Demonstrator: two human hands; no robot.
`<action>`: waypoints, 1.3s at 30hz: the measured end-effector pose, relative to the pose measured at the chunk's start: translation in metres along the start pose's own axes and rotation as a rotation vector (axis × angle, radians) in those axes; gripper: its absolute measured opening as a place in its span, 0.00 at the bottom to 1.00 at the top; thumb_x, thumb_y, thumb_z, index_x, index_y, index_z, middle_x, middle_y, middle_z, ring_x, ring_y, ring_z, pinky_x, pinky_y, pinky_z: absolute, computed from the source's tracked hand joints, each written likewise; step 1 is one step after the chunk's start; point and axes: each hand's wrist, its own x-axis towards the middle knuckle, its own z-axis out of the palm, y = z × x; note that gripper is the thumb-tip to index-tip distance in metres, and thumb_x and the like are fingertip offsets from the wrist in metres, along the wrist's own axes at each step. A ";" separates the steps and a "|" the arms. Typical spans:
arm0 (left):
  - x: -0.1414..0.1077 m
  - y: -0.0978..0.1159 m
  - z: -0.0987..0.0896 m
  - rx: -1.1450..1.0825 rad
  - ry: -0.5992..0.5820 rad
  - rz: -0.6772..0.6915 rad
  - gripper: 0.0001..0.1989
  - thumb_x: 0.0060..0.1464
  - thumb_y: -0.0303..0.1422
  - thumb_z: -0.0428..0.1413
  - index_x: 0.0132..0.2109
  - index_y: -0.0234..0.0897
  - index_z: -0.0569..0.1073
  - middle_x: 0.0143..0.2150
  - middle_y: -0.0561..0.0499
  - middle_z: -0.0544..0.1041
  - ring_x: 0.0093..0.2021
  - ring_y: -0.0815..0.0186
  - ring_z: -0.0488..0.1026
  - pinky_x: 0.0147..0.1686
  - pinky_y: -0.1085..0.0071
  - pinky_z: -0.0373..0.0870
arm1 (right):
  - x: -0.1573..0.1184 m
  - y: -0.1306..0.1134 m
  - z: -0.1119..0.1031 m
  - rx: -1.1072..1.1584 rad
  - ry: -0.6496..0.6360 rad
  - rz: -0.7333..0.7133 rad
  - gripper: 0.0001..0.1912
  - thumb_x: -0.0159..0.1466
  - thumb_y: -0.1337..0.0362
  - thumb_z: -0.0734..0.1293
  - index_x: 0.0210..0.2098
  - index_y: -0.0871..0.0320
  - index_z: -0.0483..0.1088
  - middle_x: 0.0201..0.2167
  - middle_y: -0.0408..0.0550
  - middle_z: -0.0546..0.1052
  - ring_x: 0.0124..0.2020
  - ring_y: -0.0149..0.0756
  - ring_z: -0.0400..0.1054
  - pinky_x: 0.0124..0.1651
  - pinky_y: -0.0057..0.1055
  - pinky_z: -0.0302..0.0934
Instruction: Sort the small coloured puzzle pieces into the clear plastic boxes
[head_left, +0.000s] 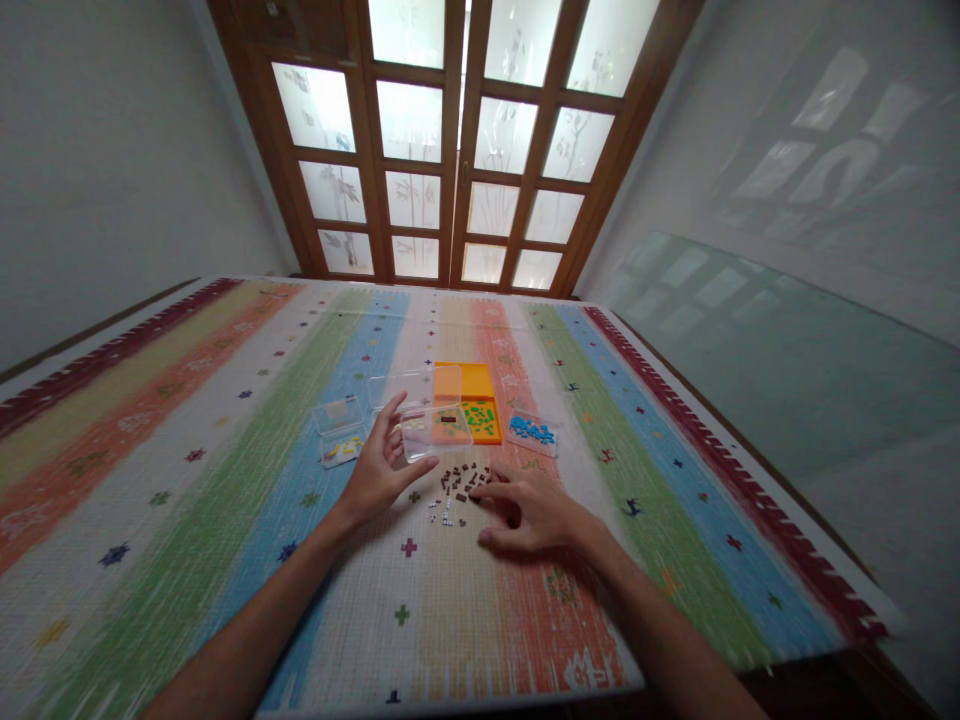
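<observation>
My left hand holds a clear plastic box between thumb and fingers, its lid standing open and a brown piece inside. My right hand rests on the cloth with its fingers apart, the index fingertip touching the edge of a pile of small brown pieces. Several white-grey pieces lie at the near side of that pile. Directly behind the clear box is an orange box with green pieces in it, partly seen through the clear plastic.
A small clear box with yellow pieces lies left of my left hand. Another clear box full of blue pieces sits to the right of the orange box. A striped cloth covers the table, with wooden glass-paned doors beyond.
</observation>
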 end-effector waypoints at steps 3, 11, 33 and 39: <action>-0.001 0.000 0.000 0.003 -0.007 0.006 0.50 0.47 0.36 0.70 0.71 0.50 0.53 0.62 0.43 0.64 0.58 0.57 0.74 0.64 0.50 0.66 | 0.000 -0.002 0.002 -0.019 0.005 0.004 0.28 0.60 0.52 0.71 0.57 0.56 0.75 0.42 0.51 0.74 0.39 0.40 0.68 0.42 0.35 0.63; -0.001 0.000 0.000 0.008 -0.003 0.016 0.48 0.48 0.36 0.70 0.70 0.51 0.54 0.62 0.43 0.65 0.56 0.57 0.75 0.62 0.51 0.69 | 0.001 -0.002 0.006 -0.014 0.030 0.016 0.25 0.61 0.54 0.70 0.55 0.57 0.75 0.43 0.51 0.74 0.37 0.37 0.68 0.41 0.33 0.62; -0.001 -0.001 0.000 0.012 0.007 -0.004 0.49 0.46 0.38 0.70 0.70 0.50 0.55 0.61 0.44 0.65 0.55 0.57 0.76 0.62 0.52 0.70 | -0.001 0.002 0.005 -0.040 0.092 0.003 0.11 0.63 0.59 0.69 0.43 0.56 0.77 0.38 0.47 0.73 0.35 0.34 0.67 0.38 0.30 0.58; -0.002 -0.001 0.000 0.017 0.015 -0.029 0.49 0.46 0.37 0.71 0.70 0.50 0.54 0.62 0.43 0.63 0.58 0.56 0.74 0.64 0.51 0.67 | 0.003 0.001 0.009 -0.052 0.068 -0.006 0.07 0.67 0.63 0.65 0.38 0.57 0.76 0.37 0.47 0.72 0.36 0.34 0.67 0.38 0.29 0.58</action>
